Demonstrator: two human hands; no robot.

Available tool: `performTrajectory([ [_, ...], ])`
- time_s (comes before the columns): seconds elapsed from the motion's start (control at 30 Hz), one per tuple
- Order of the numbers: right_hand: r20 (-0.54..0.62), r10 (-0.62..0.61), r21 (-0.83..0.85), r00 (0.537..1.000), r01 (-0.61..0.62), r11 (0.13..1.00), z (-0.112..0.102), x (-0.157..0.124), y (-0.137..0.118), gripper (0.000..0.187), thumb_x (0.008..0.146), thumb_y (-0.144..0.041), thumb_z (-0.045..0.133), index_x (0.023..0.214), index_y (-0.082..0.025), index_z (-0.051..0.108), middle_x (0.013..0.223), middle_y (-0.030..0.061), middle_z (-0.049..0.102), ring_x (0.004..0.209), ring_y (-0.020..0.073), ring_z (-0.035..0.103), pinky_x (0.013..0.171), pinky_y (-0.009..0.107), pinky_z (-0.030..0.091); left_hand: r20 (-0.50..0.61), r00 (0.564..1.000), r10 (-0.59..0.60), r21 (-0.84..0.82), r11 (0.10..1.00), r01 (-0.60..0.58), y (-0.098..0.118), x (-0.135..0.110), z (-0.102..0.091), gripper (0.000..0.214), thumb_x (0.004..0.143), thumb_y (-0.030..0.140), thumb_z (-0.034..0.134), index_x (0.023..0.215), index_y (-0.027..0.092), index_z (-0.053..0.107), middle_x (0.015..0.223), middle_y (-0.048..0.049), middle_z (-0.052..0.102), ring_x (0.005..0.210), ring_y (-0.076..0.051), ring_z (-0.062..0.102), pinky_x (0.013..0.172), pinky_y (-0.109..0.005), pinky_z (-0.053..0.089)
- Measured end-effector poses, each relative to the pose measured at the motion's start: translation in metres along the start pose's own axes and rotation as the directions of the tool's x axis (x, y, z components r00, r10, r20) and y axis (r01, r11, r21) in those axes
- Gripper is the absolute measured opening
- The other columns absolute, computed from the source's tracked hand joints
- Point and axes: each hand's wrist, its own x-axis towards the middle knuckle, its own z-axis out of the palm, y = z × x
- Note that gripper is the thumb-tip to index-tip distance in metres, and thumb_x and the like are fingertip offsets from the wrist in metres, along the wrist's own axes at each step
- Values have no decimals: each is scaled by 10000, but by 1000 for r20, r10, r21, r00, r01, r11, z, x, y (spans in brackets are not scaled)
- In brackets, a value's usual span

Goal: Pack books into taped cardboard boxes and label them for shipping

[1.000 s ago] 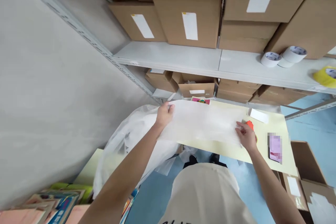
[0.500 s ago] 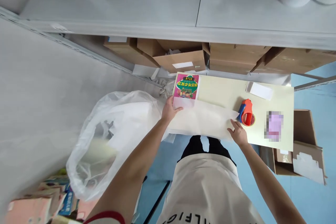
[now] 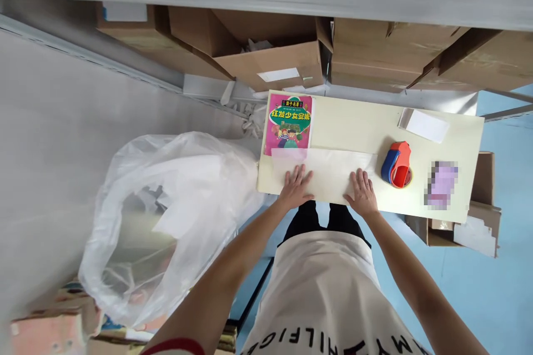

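A translucent whitish sheet lies flat along the front of the cream tabletop. My left hand rests on its left part with fingers spread. On the sheet's right part lies my right hand, palm down and fingers stretched out. The pink-and-green book is at the table's left end, its lower edge under the sheet's upper left corner. To the right of my right hand stands a red-and-blue tape dispenser.
A small white box and a blurred-out purple item are on the table's right side. A large clear plastic bag hangs at the left. Cardboard boxes line the shelf behind; an open carton is at the lower right.
Both hands have come closer together and now lie flat on the sheet. The sheet has been straightened and shifted right, off the bag side. My view has tilted down.
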Motion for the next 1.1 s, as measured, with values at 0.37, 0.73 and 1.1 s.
performTrajectory([
  [0.37,-253,14,188,967,35,982,-26,40,-37,709,905,-531,500,1482,-148,350,1548,225,340,1464,382,252,1111,638,293,-333,942,-50,-254,967,-38,-25,-10,-16,846,818,554,651,1502,156,353,1621,-228,135,1494,-421,101,1151,-612,158],
  [0.73,193,398,790,897,-383,479,-22,206,-129,327,685,-278,711,994,-181,669,940,67,739,897,241,687,778,364,547,-256,758,-600,-849,514,120,-148,82,-84,229,660,101,686,870,183,647,677,2,658,788,-210,667,806,-325,503],
  [1.1,-151,300,959,942,67,274,-28,205,-130,507,679,-339,722,1157,-246,579,1176,67,681,1116,234,618,962,430,497,-347,852,-392,-937,168,-305,-147,77,-112,238,690,231,700,880,193,562,805,20,657,664,-115,618,626,-225,493],
])
